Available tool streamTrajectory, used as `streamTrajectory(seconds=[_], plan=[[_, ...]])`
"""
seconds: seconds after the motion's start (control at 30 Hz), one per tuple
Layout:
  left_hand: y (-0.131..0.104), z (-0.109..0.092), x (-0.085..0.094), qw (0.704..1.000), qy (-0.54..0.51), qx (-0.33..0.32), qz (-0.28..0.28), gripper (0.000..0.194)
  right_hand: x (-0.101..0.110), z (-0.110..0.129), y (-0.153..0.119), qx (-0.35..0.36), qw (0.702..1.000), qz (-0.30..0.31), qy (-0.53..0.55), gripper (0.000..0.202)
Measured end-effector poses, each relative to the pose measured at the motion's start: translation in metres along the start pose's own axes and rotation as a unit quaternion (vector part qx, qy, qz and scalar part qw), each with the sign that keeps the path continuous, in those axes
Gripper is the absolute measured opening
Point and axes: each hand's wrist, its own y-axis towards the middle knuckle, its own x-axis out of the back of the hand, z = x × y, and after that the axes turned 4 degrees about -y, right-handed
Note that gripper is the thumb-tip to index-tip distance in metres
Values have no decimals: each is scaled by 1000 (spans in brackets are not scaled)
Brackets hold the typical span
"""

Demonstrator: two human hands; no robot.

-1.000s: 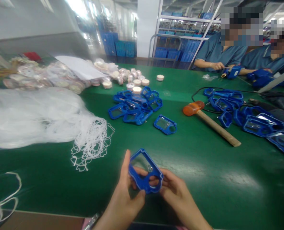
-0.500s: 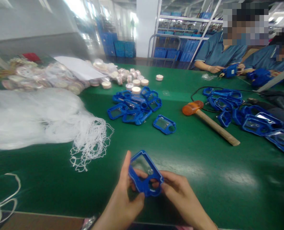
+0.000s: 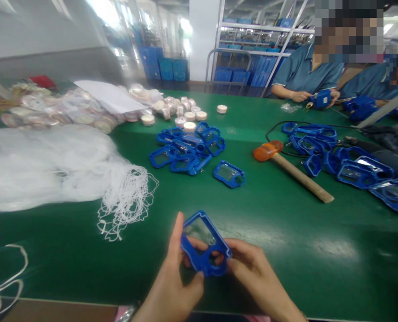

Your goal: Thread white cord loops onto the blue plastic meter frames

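Observation:
Both my hands hold one blue plastic housing cover (image 3: pixel 207 260) with a clear window and a round hole, tilted above the green table. My left hand (image 3: pixel 175 273) grips its left side, thumb at the lower edge and index finger stretched up along the frame. On the right, my right hand (image 3: pixel 255 273) pinches the lower corner between thumb and fingers; some fingertips are hidden behind the cover. Beyond my hands, a single similar cover (image 3: pixel 229 174) lies flat, and a pile of blue covers (image 3: pixel 185 150) is behind it.
A mallet (image 3: pixel 268 151) with an orange head lies at right, beside more blue covers (image 3: pixel 356 173). White cords (image 3: pixel 128 201) trail from a translucent bag (image 3: pixel 44 167) at left. Round white rolls (image 3: pixel 189 126) and wrapped ones sit farther back. Co-workers (image 3: pixel 306 76) handle blue units across the table.
The view has shifted very slightly. Both hands keep their hold on the cover, with hardly any visible movement.

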Motion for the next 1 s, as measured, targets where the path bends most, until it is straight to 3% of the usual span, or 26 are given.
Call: streamTrajectory(seconds=[0.37,0.7,1.0], plan=[[-6,5,-2,998,64,-12,-25,92,-5,-4,5,-11,999,-12,35,15],[-1,4,5,999,37,-14,13,95,2,-1,3,-24,999,23,-8,22],[-8,5,4,995,96,-34,8,91,-1,-4,6,-50,998,18,34,17]])
